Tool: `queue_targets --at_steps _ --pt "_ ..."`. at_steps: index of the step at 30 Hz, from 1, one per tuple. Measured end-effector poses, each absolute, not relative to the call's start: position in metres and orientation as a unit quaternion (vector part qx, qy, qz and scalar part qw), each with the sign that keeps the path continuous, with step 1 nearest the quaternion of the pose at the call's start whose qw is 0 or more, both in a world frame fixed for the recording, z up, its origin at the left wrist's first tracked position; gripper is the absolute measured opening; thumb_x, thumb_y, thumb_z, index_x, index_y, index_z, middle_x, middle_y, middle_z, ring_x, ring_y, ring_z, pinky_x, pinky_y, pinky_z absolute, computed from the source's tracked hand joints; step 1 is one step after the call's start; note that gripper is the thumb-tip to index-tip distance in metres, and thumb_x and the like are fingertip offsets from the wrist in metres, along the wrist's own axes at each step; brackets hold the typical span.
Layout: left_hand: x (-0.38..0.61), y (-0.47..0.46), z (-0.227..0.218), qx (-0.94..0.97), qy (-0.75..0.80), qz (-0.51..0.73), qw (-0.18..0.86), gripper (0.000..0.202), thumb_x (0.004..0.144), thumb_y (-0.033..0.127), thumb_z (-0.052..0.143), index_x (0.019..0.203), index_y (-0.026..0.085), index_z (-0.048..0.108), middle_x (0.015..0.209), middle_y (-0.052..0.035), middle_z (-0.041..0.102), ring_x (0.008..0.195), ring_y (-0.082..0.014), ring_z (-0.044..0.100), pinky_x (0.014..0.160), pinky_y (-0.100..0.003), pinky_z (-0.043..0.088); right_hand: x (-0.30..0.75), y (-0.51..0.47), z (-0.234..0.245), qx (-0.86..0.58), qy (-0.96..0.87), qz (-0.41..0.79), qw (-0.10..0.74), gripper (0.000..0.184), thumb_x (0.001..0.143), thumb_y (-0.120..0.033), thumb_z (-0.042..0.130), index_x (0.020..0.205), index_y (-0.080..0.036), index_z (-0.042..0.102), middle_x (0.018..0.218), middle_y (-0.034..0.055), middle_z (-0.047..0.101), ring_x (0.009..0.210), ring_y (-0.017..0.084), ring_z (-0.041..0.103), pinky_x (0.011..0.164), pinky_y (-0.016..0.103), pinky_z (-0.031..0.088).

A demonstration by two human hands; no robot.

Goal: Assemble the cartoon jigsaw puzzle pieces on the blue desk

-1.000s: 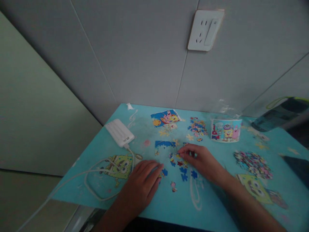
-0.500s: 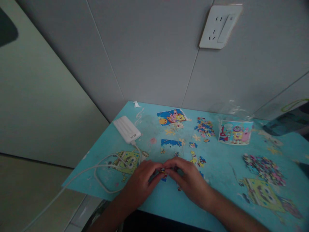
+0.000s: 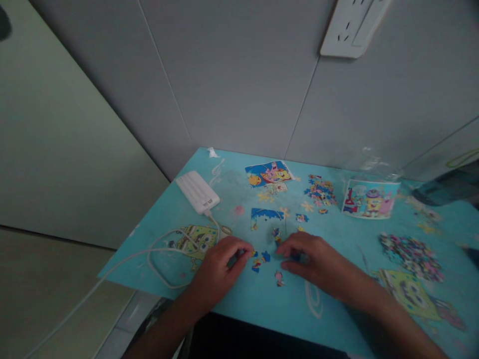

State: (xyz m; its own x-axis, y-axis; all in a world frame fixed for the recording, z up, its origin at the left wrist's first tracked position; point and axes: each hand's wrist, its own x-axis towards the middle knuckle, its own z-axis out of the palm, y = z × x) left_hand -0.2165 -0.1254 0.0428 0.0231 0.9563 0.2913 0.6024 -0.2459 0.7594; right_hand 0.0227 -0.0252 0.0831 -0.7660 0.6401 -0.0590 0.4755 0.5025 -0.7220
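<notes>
Thumb and forefinger of my left hand (image 3: 223,263) pinch a small jigsaw piece (image 3: 255,254), blue and yellow, just above the table. My right hand (image 3: 316,257) hovers to its right with thumb and forefinger apart; nothing shows between them. Loose blue jigsaw pieces (image 3: 265,257) lie between the hands, and a pinkish piece (image 3: 279,278) is nearer me. A narrow joined strip (image 3: 276,236) lies by my right fingertips. Beyond the hands is a partly joined blue puzzle edge (image 3: 266,214), with a loose piece (image 3: 301,218) to its right. My right hand hides some of the table.
A printed picture card (image 3: 268,174) lies at the back, beside a pile of pieces (image 3: 321,192). A clear container with a cartoon label (image 3: 370,199) stands right of it. Another heap of pieces (image 3: 411,257) lies far right. A white power bank (image 3: 197,192) trails a cable (image 3: 149,253) at left.
My hands were together over a small piece; now they are apart. The right hand has moved right and opened, while the left keeps its pinch. The view has tipped slightly downward.
</notes>
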Motion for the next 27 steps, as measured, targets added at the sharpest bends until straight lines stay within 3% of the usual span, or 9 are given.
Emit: queue_targets --at_steps 3,9,18,27 --pt "-0.216 -0.126 0.041 0.715 0.553 0.376 0.205 0.015 0.098 0.022 0.052 0.101 0.02 0.067 0.095 -0.005 0.069 0.091 -0.0168 0.063 0.084 -0.033 0.053 0.036 -0.019 0.085 -0.298 -0.885 0.355 0.045 0.02 0.084 -0.032 0.075 0.103 -0.03 0.071 0.097 0.0014 0.069 0.093 0.02 0.063 0.083 0.033 0.048" --pt "-0.216 -0.126 0.037 0.728 0.556 0.358 0.181 0.017 0.099 0.021 0.05 0.103 0.02 0.066 0.096 -0.0053 0.067 0.093 -0.0172 0.062 0.087 -0.036 0.052 0.032 -0.03 0.085 -0.272 -0.902 0.335 0.021 0.032 0.077 -0.03 0.083 0.106 -0.031 0.07 0.105 0.0008 0.068 0.105 0.023 0.06 0.094 0.038 0.042" --pt "-0.217 -0.127 0.035 0.755 0.54 0.333 0.165 0.017 0.098 0.017 0.052 0.109 0.021 0.065 0.099 -0.0044 0.067 0.095 -0.0171 0.061 0.087 -0.035 0.051 0.022 -0.04 0.09 -0.257 -0.894 0.366 0.032 0.014 0.087 -0.023 0.073 0.1 -0.028 0.071 0.101 0.0007 0.067 0.105 0.02 0.059 0.093 0.034 0.042" --pt "-0.216 -0.127 0.034 0.766 0.542 0.31 0.151 0.015 0.099 0.018 0.051 0.108 0.021 0.063 0.098 -0.0042 0.067 0.093 -0.0183 0.061 0.087 -0.037 0.05 0.022 -0.039 0.093 -0.243 -0.895 0.373 0.026 0.007 0.09 -0.023 0.07 0.096 -0.025 0.07 0.098 0.0001 0.067 0.102 0.018 0.059 0.093 0.032 0.041"
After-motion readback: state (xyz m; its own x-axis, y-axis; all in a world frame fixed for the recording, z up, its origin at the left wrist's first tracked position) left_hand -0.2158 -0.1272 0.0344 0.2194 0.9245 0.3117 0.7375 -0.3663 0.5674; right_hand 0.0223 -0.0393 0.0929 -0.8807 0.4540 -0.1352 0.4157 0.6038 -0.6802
